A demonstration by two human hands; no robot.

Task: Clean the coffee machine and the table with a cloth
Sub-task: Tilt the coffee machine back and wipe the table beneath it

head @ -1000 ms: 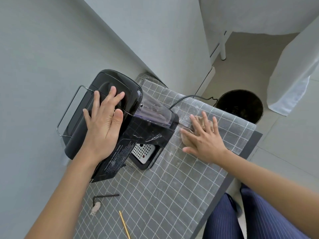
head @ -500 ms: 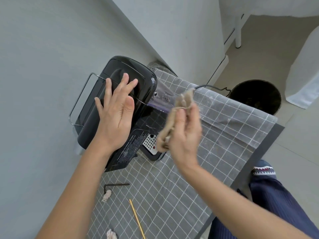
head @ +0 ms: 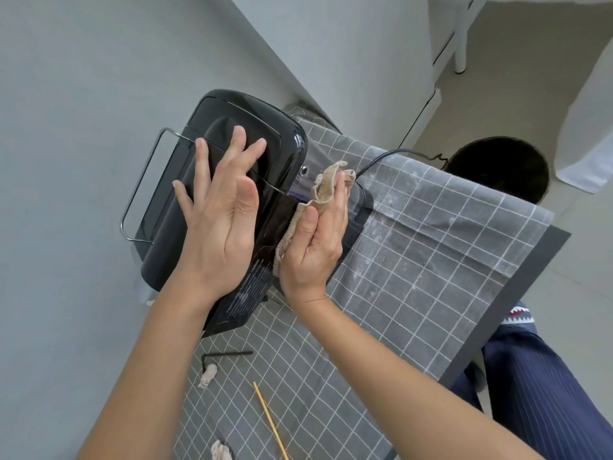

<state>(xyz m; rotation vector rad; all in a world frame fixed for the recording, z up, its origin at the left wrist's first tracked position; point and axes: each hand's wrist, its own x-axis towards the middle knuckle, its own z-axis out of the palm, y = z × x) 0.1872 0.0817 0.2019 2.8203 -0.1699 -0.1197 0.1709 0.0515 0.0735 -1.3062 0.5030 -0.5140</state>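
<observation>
From my head view the table (head: 517, 293) is dark, with a grey white-checked tablecloth (head: 414, 260) spread over it and a dusty clear sheet laid over the cloth's far part. It is pushed against a pale grey wall (head: 83, 127) on my left; beyond its far end lie a beige floor, a white table leg (head: 461, 44) and a dark round bin (head: 497, 167).

The black coffee machine (head: 232, 127) stands at the wall side of the table, its wire handle (head: 142, 184) toward the wall. My left hand (head: 219, 214) lies flat on its top, fingers spread, gripping nothing. My right hand (head: 315, 240) is closed on the beige cloth (head: 326, 185), pinched between thumb and fingers and pressed to the machine's right side by the clear water tank. That hand hides the machine's front. A black cord (head: 398, 151) runs from the machine toward the bin.

Nearer to me on the tablecloth lie a black hex key (head: 229, 354), a thin yellow stick (head: 270, 419) and two small pale scraps (head: 208, 376), all well apart from the machine. Striped navy trousers (head: 547, 393) show at the table's right edge.
</observation>
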